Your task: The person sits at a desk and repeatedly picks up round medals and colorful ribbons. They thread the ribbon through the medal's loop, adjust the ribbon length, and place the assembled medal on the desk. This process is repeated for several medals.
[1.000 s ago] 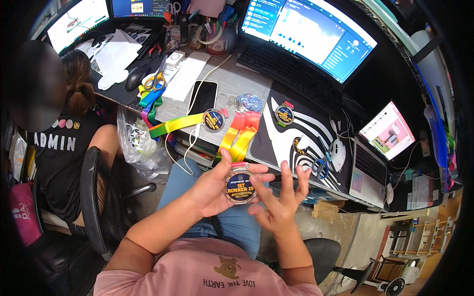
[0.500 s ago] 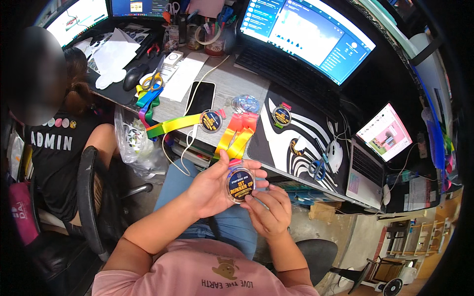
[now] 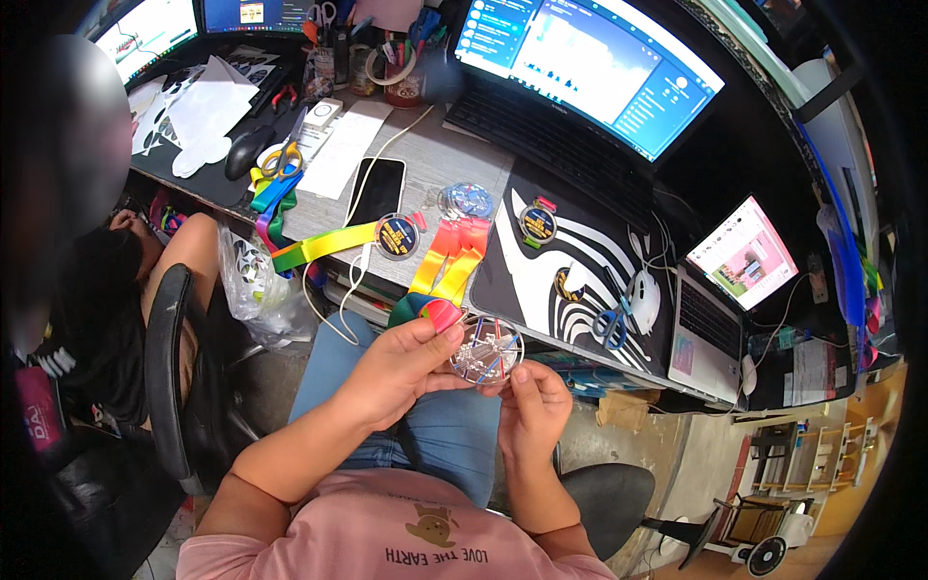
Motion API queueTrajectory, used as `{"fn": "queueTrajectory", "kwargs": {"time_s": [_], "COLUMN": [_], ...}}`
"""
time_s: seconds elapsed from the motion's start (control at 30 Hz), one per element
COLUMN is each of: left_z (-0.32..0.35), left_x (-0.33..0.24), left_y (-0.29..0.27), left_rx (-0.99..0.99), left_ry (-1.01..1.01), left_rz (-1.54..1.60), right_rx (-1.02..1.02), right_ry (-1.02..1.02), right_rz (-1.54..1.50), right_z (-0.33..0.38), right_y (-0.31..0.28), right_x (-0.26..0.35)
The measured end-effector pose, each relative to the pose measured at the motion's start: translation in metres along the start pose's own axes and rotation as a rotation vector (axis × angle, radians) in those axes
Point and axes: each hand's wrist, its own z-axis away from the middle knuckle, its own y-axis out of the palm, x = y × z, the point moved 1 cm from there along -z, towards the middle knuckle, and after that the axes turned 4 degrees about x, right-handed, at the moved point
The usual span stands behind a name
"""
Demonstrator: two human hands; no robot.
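Over my lap I hold a round clear medal [image 3: 488, 350], its silvery patterned face with red and blue streaks turned up. My left hand [image 3: 401, 365] is closed on its left side, with the thumb on the pink end of its ribbon [image 3: 442, 313]. At the lower right rim, the thumb and fingers of my right hand [image 3: 536, 401] pinch the medal. Beyond my hands, red-to-yellow ribbons [image 3: 450, 256] hang over the desk edge below a stack of clear medals [image 3: 469, 200]. A dark-labelled medal [image 3: 396, 236] lies left of them on a rainbow ribbon.
On the striped desk mat lie another labelled medal [image 3: 537, 222], blue-handled scissors [image 3: 611, 327] and a white mouse [image 3: 642, 302]. A phone [image 3: 377, 191] and yellow-handled scissors [image 3: 282, 160] lie farther left. A laptop [image 3: 710, 319] stands right. A person [image 3: 77, 309] sits at my left.
The medal has been turned over, from its dark labelled face to the silvery patterned one. My left thumb has come onto the ribbon end. The view has shifted slightly.
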Motion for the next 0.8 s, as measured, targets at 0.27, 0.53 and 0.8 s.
{"fn": "queueTrajectory", "kwargs": {"time_s": [0.27,0.53,0.8], "left_z": [-0.001,-0.003,-0.005], "left_x": [-0.001,0.006,0.008], "left_y": [0.0,-0.004,-0.005], "left_rx": [0.003,-0.001,-0.012], "left_ry": [0.019,0.019,0.027], "left_rz": [-0.04,-0.12,-0.153], "right_rx": [0.052,0.156,0.183], "right_ry": [-0.045,-0.111,0.237], "right_rz": [0.02,0.126,-0.187], "right_z": [-0.003,-0.013,-0.016], "right_y": [-0.003,0.006,-0.001], "right_x": [-0.002,0.009,0.009]}}
